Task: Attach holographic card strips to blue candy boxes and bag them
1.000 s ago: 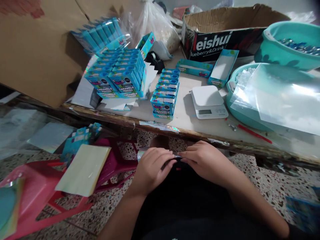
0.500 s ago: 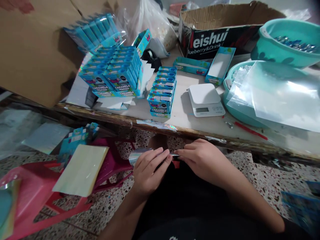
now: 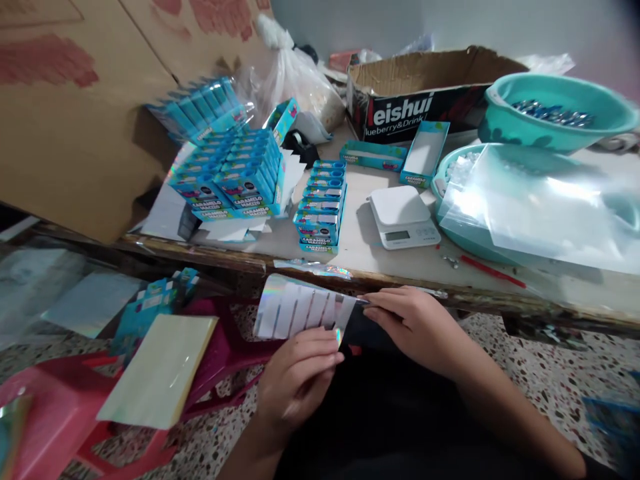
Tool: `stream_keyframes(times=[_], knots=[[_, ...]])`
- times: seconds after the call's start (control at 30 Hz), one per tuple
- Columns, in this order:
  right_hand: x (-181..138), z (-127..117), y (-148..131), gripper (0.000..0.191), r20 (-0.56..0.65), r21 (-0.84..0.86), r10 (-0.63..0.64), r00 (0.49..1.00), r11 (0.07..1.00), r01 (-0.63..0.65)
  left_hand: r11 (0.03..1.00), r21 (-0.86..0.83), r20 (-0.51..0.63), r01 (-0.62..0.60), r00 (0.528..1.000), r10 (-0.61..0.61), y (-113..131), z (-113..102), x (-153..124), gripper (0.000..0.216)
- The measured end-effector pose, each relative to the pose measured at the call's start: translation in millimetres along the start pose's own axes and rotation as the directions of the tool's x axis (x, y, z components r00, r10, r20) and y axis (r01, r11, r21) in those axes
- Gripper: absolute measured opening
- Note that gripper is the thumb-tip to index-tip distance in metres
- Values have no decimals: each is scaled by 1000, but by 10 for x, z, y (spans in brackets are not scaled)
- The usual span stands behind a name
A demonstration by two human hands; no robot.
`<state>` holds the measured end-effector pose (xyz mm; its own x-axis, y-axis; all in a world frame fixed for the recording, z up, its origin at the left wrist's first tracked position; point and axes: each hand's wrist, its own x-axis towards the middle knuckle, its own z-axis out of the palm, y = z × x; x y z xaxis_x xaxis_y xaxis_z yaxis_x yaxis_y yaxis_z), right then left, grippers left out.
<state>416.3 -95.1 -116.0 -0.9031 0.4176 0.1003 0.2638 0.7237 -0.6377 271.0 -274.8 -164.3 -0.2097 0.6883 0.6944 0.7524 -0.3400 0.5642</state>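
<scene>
In front of my lap is a shiny, rainbow-glinting sheet [image 3: 295, 308] marked with several white strips, its left end curling upward. My left hand [image 3: 300, 370] grips its lower edge, fingers together and thumb beneath. At the sheet's right end, my right hand [image 3: 413, 330] has its fingers pinched on a dark, narrow edge; whether that belongs to the sheet I cannot tell. On the table beyond stands a row of blue candy boxes [image 3: 320, 223] in a shallow tray. A white digital scale [image 3: 403, 210] sits to its right.
More blue boxes [image 3: 240, 177] are stacked at the left of the table [image 3: 360, 257]. Teal basins [image 3: 555, 83], a black printed carton [image 3: 400, 117] and a red strip [image 3: 493, 271] lie rightward. Yellowish sheets [image 3: 157, 370] rest on stools at left.
The sheet has tipped up, so its white-stripped face now shows. My left hand has moved lower along it, while my right hand stays at its right end. The view has tilted upward slightly.
</scene>
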Motion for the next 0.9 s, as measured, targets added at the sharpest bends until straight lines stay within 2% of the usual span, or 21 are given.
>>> stream_keyframes(times=[0.07,0.13,0.2,0.27,0.33,0.37,0.43,0.5,0.57,0.6,0.63,0.67,0.7,0.77,0.8,0.83,0.9], knots=[[6,-96,-14,23,-81,97,36,996,995,-28,992,-65,-211,111,970,-123,78,-39,58,17],[48,-234,-21,25,-202,144,78,976,988,-49,979,-121,-406,166,892,-202,120,-71,127,17],[154,-406,-2,25,-390,124,106,915,990,-62,965,-165,-504,204,823,-261,125,-98,213,17],[331,-592,68,25,-592,48,118,797,993,-111,935,-240,-539,262,765,-353,109,-127,308,14],[552,-760,194,24,-726,-34,122,677,976,-213,874,-352,-531,337,697,-482,98,-163,395,13],[663,-827,269,25,-758,-71,119,642,962,-262,835,-410,-516,368,661,-545,98,-184,432,14],[843,-915,397,33,-787,-144,82,611,939,-313,772,-494,-492,400,603,-628,113,-231,488,19],[925,-921,431,39,-826,-207,-14,563,937,-280,739,-538,-476,404,578,-663,135,-276,526,28],[888,-837,328,33,-864,-222,-123,489,963,-150,716,-565,-456,410,568,-685,156,-310,557,37],[831,-764,230,28,-863,-201,-153,481,978,-49,701,-572,-442,426,560,-701,164,-321,574,40],[758,-678,114,24,-844,-153,-164,511,986,64,681,-580,-426,447,546,-721,173,-328,594,42],[676,-583,-10,22,-792,-73,-159,589,983,167,660,-590,-414,465,527,-742,182,-329,615,43],[596,-489,-131,22,-709,39,-141,691,970,238,635,-607,-403,478,505,-764,192,-327,638,44],[469,-323,-320,26,-477,293,-95,874,920,260,582,-659,-376,476,462,-803,216,-309,682,45],[431,-260,-377,30,-351,408,-74,934,885,223,561,-687,-368,463,444,-817,228,-297,701,45],[409,-210,-408,35,-240,503,-57,969,846,174,543,-710,-360,448,431,-827,239,-283,715,45],[402,-147,-410,42,-85,621,-57,995,777,97,528,-731,-352,432,425,-834,253,-258,730,47]])
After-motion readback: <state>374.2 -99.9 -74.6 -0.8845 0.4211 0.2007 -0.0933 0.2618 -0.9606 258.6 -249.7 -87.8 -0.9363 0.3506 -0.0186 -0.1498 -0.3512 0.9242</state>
